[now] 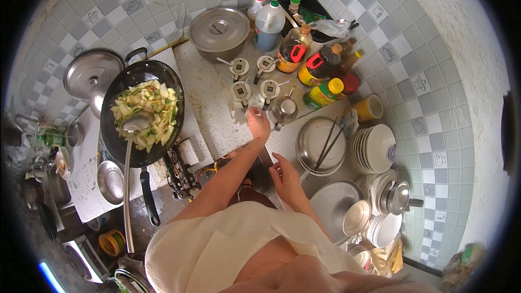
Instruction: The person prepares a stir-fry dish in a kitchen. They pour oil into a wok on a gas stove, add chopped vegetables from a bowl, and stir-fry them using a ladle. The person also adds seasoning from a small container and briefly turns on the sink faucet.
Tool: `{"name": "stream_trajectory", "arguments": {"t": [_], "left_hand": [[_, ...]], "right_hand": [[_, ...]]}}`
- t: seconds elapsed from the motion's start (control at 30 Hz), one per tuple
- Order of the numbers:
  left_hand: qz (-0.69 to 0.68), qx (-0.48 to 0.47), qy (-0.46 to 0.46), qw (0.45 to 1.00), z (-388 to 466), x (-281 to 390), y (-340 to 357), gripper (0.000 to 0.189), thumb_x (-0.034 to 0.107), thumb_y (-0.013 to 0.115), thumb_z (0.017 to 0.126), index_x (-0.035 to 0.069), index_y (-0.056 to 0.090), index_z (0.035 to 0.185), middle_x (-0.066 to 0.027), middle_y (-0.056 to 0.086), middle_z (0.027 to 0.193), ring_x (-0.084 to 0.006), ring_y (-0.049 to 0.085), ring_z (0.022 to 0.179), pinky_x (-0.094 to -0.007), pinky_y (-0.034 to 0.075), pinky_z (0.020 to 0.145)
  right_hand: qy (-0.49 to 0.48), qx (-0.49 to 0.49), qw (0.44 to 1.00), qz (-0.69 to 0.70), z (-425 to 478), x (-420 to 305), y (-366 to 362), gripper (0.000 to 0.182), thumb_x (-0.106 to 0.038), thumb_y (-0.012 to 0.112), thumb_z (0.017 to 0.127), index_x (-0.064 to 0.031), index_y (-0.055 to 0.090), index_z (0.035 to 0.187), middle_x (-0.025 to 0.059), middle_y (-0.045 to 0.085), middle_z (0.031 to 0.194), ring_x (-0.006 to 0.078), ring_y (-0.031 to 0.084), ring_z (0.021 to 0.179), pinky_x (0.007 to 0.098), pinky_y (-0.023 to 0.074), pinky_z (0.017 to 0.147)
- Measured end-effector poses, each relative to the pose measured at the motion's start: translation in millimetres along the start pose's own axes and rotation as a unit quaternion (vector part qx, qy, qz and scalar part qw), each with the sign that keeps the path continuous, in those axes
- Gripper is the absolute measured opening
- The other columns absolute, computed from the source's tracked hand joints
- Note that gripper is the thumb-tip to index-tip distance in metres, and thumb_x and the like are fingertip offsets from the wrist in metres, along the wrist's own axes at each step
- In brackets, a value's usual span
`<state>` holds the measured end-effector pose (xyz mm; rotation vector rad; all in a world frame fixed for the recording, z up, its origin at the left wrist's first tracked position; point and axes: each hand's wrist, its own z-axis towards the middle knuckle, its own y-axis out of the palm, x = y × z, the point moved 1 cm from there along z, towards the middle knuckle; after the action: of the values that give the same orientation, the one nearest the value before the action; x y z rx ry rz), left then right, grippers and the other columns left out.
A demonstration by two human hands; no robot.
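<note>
My left hand (258, 123) reaches over the counter with its fingers at a small clear plastic bag (239, 115), just below the lidded condiment jars (241, 90); whether it grips the bag is unclear. My right hand (285, 179) hovers near the counter's front edge, fingers apart and slightly curled, holding nothing. A small metal pot (284, 109) stands right of my left hand. Black chopsticks (329, 145) lie across stacked metal pans (311, 130). At the left, a black wok (109, 124) holds cut vegetables (163, 101), with a metal ladle (129, 150) resting in it.
A large lidded pot (220, 28) and a jug of blue liquid (270, 24) stand at the back. Sauce bottles (321, 63) line the right rear. Stacked bowls (378, 148) and a large metal tray (331, 203) are at the right. A gas burner (179, 175) sits below the wok.
</note>
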<state>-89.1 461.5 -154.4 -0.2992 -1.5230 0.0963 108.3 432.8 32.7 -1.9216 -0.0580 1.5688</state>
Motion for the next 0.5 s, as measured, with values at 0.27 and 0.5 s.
{"name": "stream_trajectory", "arguments": {"t": [0.27, 0.5], "left_hand": [[0.035, -0.122, -0.067, 0.99, 71.6, -75.2, 55.8, 0.048, 0.043, 0.062, 0.089, -0.004, 0.06, 0.096, -0.0136, 0.06, 0.081, -0.0287, 0.061, 0.072, -0.0409, 0.048, 0.058], [-0.145, -0.221, -0.174, 0.949, 49.8, -22.6, 9.3, 0.037, 0.04, 0.052, 0.097, 0.006, 0.057, 0.083, -0.0001, 0.05, 0.068, -0.0101, 0.049, 0.058, -0.0281, 0.048, 0.052]], "right_hand": [[0.014, -0.012, 1.0, -0.005, 0.2, 8.5, 10.9, 0.041, -0.006, 0.06, 0.091, -0.0025, 0.05, 0.131, 0.0096, 0.059, 0.086, 0.0181, 0.057, 0.07, 0.0304, 0.0471, 0.064], [-0.024, 0.067, 0.997, -0.029, 42.8, 72.5, 38.0, 0.041, -0.012, 0.061, 0.091, -0.0011, 0.048, 0.129, 0.0167, 0.06, 0.101, 0.0259, 0.061, 0.079, 0.0348, 0.0498, 0.07]]}}
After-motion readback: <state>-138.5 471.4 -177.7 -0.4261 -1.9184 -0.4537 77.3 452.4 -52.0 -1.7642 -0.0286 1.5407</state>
